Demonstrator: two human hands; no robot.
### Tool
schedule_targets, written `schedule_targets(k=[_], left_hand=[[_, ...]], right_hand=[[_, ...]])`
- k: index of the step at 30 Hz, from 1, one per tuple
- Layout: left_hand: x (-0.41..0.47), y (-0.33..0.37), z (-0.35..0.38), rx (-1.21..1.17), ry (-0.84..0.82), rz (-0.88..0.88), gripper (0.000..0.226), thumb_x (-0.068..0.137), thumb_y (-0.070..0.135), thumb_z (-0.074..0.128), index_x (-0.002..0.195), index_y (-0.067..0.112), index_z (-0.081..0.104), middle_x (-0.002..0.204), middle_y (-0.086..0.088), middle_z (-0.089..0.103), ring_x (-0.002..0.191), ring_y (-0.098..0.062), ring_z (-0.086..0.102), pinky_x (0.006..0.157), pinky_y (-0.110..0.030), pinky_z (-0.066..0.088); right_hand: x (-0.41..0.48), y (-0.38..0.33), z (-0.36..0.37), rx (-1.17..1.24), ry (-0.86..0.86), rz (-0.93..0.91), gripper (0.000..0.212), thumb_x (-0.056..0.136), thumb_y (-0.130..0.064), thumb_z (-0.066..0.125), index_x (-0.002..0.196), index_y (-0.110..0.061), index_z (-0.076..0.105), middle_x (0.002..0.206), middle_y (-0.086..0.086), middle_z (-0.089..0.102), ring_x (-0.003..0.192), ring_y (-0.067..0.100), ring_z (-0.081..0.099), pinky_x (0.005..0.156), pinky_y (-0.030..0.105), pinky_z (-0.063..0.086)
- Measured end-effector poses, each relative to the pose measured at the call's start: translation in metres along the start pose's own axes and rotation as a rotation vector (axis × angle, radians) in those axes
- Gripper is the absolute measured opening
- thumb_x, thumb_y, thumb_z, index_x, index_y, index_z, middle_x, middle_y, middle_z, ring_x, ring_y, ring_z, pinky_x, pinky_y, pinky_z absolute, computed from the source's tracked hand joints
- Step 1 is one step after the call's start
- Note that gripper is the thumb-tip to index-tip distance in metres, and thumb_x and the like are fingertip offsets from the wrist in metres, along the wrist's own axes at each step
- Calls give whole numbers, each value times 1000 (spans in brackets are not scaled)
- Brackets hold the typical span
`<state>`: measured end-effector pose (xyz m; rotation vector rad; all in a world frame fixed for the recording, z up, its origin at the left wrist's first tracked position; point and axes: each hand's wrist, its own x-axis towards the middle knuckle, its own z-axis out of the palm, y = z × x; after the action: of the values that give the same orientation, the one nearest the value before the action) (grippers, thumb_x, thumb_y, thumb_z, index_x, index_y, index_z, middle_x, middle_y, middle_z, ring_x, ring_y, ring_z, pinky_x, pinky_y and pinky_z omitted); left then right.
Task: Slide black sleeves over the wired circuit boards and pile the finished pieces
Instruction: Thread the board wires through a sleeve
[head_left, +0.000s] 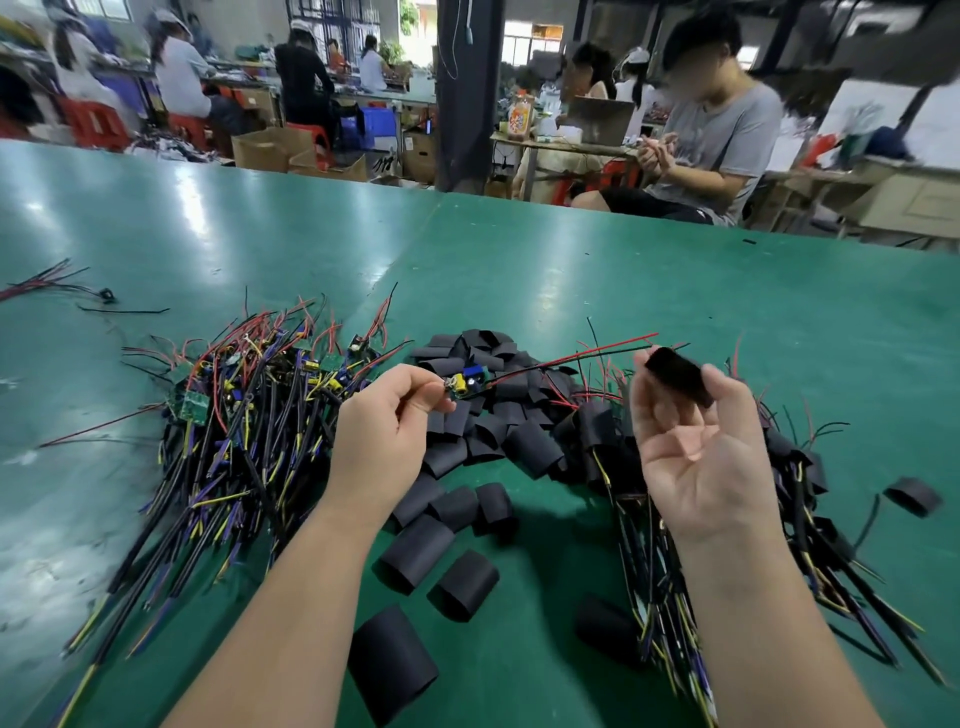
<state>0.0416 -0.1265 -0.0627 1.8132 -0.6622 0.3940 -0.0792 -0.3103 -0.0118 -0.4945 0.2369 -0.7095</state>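
Observation:
My left hand (387, 426) pinches a small green circuit board (466, 383) with yellow and blue parts; its red and black wires (571, 357) stretch to the right. My right hand (696, 441), palm up, pinches a flat black sleeve (678, 375) between thumb and fingertips, a short way right of the board. Loose black sleeves (498, 421) lie heaped between and below my hands. A tangle of unsleeved wired boards (244, 410) lies to the left. Sleeved pieces with long wires (810, 493) are piled at the right, partly hidden behind my right arm.
The green table (571, 270) stretches far ahead. A few stray wires (57, 283) lie at the far left and one lone sleeve (912, 496) at the right. A seated person (717, 135) works beyond the table's far edge, with others further back.

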Motion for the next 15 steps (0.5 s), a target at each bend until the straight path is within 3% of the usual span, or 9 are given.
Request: schedule_targets(k=[5, 7, 11, 15], left_hand=[[-1, 3, 1, -28, -13, 17, 18, 94, 8, 55, 84, 19, 64, 76, 15, 67, 69, 7, 58, 64, -3, 41], [-2, 3, 2, -26, -21, 20, 18, 94, 9, 56, 84, 21, 64, 75, 17, 66, 62, 3, 56, 60, -6, 41], [-3, 2, 2, 5, -26, 37, 16, 94, 11, 57, 83, 20, 64, 75, 18, 65, 57, 4, 52, 56, -6, 38], [-3, 1, 2, 24, -45, 63, 16, 94, 11, 58, 82, 21, 64, 74, 17, 65, 57, 2, 52, 55, -6, 36]], right_hand=[[1, -1, 3, 82, 92, 23, 11, 94, -11, 51, 88, -1, 53, 72, 12, 70, 69, 21, 71, 72, 30, 59], [0, -1, 3, 81, 68, 55, 12, 93, -12, 53, 94, 0, 55, 81, 11, 70, 72, 19, 71, 73, 30, 59], [-3, 0, 4, 83, 1, 112, 37, 89, -16, 57, 123, -1, 52, 122, 17, 62, 113, 22, 62, 73, 26, 58], [-4, 1, 3, 45, -14, 118, 47, 84, -16, 60, 127, 1, 49, 116, 19, 64, 102, 24, 64, 71, 26, 58]])
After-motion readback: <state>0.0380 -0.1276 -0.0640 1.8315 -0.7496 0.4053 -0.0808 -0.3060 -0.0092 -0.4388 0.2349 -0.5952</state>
